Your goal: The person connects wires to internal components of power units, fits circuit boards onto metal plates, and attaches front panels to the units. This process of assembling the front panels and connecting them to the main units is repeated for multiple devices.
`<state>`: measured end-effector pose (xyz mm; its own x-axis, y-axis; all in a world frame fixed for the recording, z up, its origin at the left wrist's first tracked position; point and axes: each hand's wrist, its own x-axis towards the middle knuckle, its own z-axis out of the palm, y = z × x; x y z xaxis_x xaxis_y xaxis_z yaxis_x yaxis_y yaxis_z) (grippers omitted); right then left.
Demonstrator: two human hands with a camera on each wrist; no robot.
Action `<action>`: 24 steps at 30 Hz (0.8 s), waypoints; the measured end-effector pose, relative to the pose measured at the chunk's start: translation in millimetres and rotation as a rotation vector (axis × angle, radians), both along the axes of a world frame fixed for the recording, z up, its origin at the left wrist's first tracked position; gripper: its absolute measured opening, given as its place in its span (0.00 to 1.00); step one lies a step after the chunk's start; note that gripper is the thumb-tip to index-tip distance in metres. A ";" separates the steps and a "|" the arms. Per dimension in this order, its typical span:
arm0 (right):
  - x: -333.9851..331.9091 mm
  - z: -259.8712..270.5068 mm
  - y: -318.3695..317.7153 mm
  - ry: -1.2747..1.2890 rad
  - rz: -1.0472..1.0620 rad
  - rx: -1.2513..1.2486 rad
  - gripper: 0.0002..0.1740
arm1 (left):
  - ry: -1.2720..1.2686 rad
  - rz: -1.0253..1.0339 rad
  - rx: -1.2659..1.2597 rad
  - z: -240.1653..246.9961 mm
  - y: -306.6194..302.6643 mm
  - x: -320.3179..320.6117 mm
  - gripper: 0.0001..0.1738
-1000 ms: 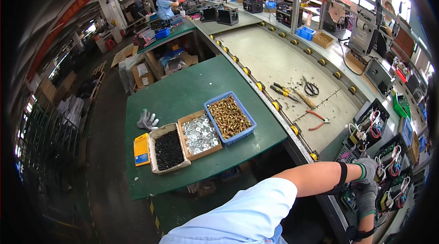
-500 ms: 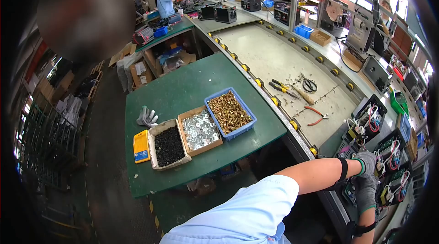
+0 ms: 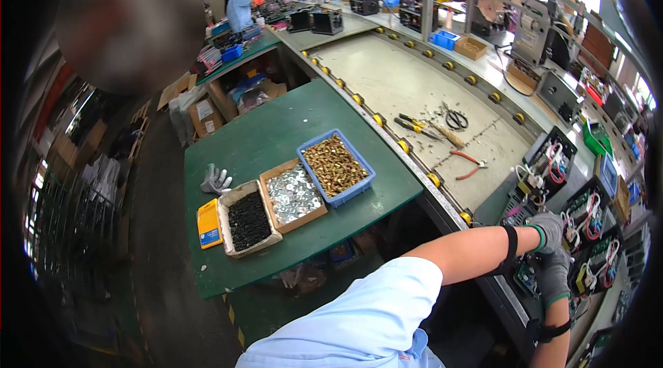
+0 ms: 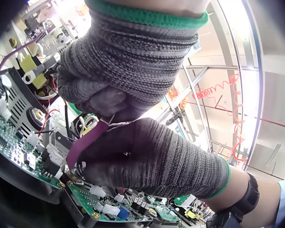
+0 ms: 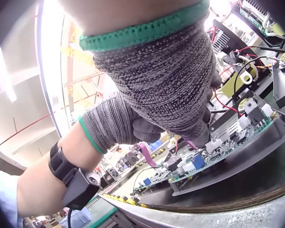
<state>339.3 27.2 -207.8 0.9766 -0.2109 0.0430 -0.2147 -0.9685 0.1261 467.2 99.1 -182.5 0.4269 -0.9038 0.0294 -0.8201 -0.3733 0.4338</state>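
Grey knit fabric w/ green cuffs sheathes both hands, at the lower right of the head view. Left grip [image 4: 128, 66] is clenched into a fist, thumb & forefinger pinching the top end of a purple lead [image 4: 88, 138]. The lead is a flat, glossy strip w/ fine bare strands fraying out at the pinch. It slants down toward lower left across the curled fingers of the right grip [image 4: 152, 161], which touch it from beneath; can't tell whether that one actually clamps it.

Both hands sit right over a green circuit board [image 5: 218, 159] studded w/ white plastic connectors [image 5: 213, 142], w/ thin red wires [image 5: 228, 107] looping above. Print on the board is too small to read.

Mid-frame in the head view, a green counter [image 3: 276, 133] carries three containers & a glove:
- a blue plastic bin [image 3: 353, 192] of brass-coloured screws
- a cardboard box [image 3: 304, 223] of silvery washers
- a second box [image 3: 255, 247] of black screws
- a limp grey glove [image 3: 215, 179] just beside the boxes
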 end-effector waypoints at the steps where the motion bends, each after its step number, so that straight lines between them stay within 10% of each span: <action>1: 2.4 -15.9 -3.8 -0.109 0.077 0.017 0.26 | 0.118 0.031 -0.163 -11.2 -1.3 4.4 0.30; 4: -3.0 7.8 16.0 -0.296 0.229 0.285 0.22 | 0.135 0.020 -0.129 41.0 55.1 -1.8 0.29; 13: 2.7 44.9 25.3 0.100 0.030 -0.016 0.26 | 0.261 0.039 -0.098 34.5 40.8 -0.6 0.24; 24: -3.7 37.3 21.9 -0.082 0.026 0.101 0.32 | 0.305 0.060 -0.065 36.0 42.7 -0.5 0.28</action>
